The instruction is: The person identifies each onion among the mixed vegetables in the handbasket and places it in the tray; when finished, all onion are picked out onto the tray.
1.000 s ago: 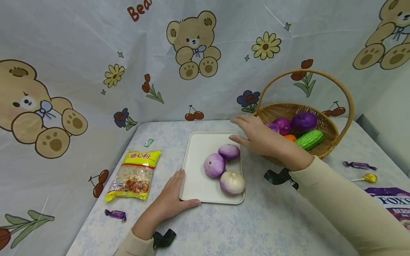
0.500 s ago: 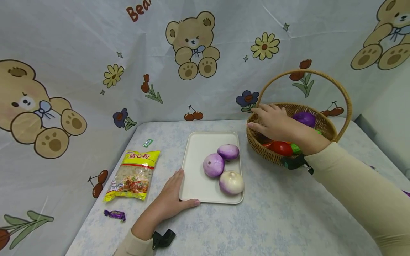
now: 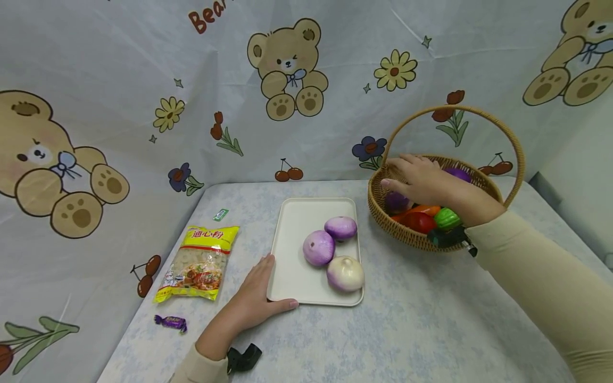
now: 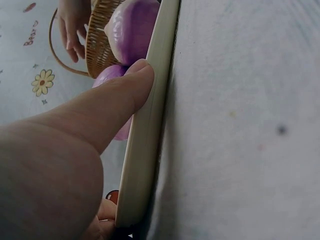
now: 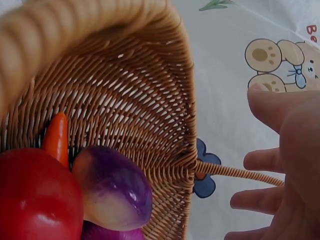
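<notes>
i see the left hand point(image 3: 254, 298), fingers straight, touching the corner of the white tray point(image 3: 292, 223) on the desk point(image 3: 397, 324); three purple-white onions point(image 3: 319, 248) rest in it. the right hand point(image 3: 420, 179), fingers spread, is above the wicker basket point(image 3: 399, 233) of vegetables point(image 3: 420, 222).

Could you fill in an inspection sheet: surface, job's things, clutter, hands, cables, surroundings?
Surface: pale mottled table.
Job's things: three purple-white onions on the white tray; wicker basket holding vegetables.
Clutter: yellow food bag, purple wrapped sweet and green packet, left of the tray.
Hands: left hand touches the tray's near left corner; right hand over the basket, holding nothing visible.
Cables: nothing seen.
Surroundings: bear-print cloth behind the table.
</notes>
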`<state>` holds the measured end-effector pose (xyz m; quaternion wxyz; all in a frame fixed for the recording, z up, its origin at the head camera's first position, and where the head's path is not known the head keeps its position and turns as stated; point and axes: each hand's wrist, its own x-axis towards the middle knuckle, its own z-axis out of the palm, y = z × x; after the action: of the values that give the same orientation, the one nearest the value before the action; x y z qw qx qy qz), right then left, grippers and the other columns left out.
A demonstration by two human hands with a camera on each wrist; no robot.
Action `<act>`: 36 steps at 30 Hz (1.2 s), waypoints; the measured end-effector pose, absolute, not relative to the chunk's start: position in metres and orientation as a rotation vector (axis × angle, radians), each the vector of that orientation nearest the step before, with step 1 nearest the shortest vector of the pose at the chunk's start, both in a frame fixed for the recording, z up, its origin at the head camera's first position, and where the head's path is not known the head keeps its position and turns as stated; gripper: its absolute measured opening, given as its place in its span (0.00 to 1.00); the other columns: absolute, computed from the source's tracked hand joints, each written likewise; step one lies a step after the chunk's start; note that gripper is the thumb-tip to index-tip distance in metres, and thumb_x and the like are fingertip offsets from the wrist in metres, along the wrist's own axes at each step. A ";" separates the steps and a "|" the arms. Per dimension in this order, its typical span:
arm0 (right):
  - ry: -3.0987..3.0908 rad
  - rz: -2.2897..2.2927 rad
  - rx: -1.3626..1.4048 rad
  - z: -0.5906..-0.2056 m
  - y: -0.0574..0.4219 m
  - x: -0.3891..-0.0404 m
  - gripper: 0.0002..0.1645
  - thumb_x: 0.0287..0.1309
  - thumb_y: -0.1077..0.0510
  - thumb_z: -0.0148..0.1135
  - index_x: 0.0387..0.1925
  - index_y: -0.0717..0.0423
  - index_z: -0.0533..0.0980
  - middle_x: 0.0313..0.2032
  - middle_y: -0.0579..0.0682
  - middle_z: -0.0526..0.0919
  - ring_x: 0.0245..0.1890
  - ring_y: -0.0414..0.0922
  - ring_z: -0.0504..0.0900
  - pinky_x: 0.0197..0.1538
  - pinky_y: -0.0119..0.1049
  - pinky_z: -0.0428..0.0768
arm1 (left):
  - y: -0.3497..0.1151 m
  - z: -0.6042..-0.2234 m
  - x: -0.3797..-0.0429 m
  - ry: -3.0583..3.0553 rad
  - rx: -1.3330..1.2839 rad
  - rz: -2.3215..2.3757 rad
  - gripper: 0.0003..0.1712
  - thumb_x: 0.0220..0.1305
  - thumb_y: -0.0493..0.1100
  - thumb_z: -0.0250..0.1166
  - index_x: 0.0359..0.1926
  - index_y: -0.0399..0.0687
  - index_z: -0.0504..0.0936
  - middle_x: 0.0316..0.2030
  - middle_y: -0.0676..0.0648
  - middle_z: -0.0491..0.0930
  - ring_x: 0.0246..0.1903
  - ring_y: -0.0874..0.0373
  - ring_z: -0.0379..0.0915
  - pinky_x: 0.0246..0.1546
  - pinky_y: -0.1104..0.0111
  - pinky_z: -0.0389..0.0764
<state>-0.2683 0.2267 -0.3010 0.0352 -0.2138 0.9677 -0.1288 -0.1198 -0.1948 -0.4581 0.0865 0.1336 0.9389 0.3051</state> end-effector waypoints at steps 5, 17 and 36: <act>2.935 -0.450 -0.687 -0.301 0.233 -0.270 0.47 0.77 0.35 0.55 0.79 0.65 0.60 0.76 0.72 0.56 0.74 0.73 0.55 0.72 0.72 0.54 | -0.195 -0.458 -0.120 2.792 0.387 0.911 0.76 0.54 0.75 0.75 0.84 0.38 0.44 0.83 0.41 0.43 0.81 0.47 0.34 0.77 0.48 0.45; 2.873 -0.452 -0.639 -0.307 0.245 -0.278 0.47 0.76 0.42 0.62 0.77 0.73 0.59 0.70 0.76 0.66 0.70 0.73 0.64 0.69 0.71 0.61 | -0.195 -0.458 -0.120 2.791 0.378 0.904 0.76 0.54 0.76 0.74 0.84 0.39 0.44 0.83 0.41 0.43 0.81 0.47 0.34 0.77 0.47 0.45; 2.784 -0.406 -0.762 -0.322 0.252 -0.292 0.37 0.66 0.54 0.75 0.70 0.65 0.73 0.62 0.68 0.78 0.61 0.67 0.77 0.61 0.68 0.74 | -0.196 -0.460 -0.120 2.790 0.382 0.894 0.77 0.54 0.77 0.73 0.85 0.39 0.43 0.83 0.42 0.42 0.81 0.48 0.33 0.77 0.48 0.45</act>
<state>-0.2923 0.2516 -0.3218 0.1133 -0.2599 0.9489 -0.1383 -0.1199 -0.1956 -0.4600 0.0937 0.1286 0.9402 0.3011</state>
